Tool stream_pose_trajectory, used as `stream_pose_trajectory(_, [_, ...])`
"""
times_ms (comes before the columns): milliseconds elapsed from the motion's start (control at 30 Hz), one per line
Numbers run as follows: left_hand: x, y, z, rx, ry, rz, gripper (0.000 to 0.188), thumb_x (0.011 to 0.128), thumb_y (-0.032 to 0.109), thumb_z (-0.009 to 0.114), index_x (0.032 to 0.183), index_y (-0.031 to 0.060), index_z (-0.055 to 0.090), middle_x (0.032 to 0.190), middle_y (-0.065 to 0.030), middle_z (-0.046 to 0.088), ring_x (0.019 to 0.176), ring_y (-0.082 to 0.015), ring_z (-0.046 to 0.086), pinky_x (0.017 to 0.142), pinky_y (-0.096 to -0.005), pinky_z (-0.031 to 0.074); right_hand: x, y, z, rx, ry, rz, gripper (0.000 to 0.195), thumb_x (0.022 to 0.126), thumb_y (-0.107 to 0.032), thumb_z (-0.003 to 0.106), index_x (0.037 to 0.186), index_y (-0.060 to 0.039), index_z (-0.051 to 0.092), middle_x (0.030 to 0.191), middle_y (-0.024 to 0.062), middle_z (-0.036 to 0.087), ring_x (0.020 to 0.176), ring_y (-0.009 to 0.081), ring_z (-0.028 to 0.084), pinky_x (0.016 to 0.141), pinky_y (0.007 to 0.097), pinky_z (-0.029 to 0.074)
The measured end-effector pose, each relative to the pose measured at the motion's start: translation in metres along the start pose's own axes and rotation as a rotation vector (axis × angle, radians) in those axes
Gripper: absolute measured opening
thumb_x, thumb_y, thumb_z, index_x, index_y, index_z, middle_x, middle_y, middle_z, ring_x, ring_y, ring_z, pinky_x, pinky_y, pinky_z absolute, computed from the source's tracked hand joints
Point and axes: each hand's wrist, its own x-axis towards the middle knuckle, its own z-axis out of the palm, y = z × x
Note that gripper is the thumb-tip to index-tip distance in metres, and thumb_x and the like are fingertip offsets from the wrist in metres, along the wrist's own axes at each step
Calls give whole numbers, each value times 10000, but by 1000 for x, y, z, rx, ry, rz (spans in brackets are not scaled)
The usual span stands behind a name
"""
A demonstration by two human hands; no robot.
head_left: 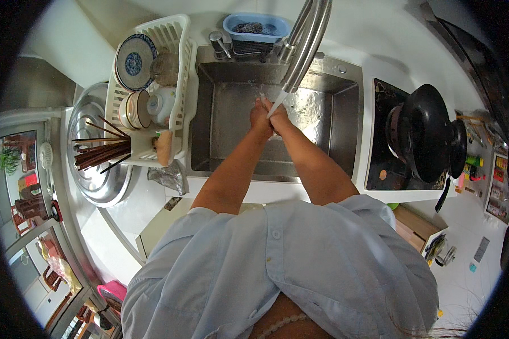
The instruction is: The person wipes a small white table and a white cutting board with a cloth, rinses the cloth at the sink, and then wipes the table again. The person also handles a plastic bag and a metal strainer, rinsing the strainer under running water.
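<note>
Both hands are together over the stainless steel sink, under a stream of water from the metal faucet. My left hand and my right hand touch, with the fingers pointing towards the back of the basin. The water falls between and onto them. Whether anything lies between the palms is hidden. Wet patches and droplets shine on the basin floor right of the hands.
Left of the sink, a white plastic dish rack holds bowls, a patterned plate and chopsticks. Behind the sink sits a blue plastic basin with scouring pads. A black wok stands on the cooktop at right.
</note>
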Motion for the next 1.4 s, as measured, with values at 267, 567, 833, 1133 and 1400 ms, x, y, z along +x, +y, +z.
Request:
stream_pose_trajectory(267, [26,-17,-32,-311,9,15,445,1014,400,350,1040,3,549,928,-120,593,832,-266,593,700,-432,489,-22,-31,24,-101,107,66,427,886,-398,549,845,12,661,812,273,635,824,420,634,727,495,472])
stream_pose_trajectory(567, [30,-2,-38,465,-259,175,271,982,262,432,1058,44,575,965,-87,612,820,-225,590,757,-358,469,-38,-56,-33,558,-282,549,313,908,-345,565,1073,-81,593,893,86,665,742,257,672,644,415,573])
stream_pose_trajectory(833, [35,16,-77,1,-538,189,204,896,128,601,1087,55,605,1002,-76,628,969,-217,594,882,-350,472,-60,-51,-75,440,-245,289,202,938,-146,555,1090,-15,572,932,94,618,915,259,643,773,427,561])
stream_pose_trajectory(1133, [4,25,-86,242,-409,-44,384,873,313,673,1171,88,591,1040,-54,639,1024,-205,587,812,-407,502,-74,-65,-59,994,-160,333,318,960,-304,516,1169,-66,540,1157,89,568,1049,253,568,813,424,522])
stream_pose_trajectory(1400, [9,13,-92,633,-502,219,324,803,96,643,1110,11,590,1004,-56,637,885,-189,598,760,-345,478,-79,-88,-59,157,-87,-51,286,771,21,651,1052,-34,661,846,68,648,743,161,606,693,280,501])
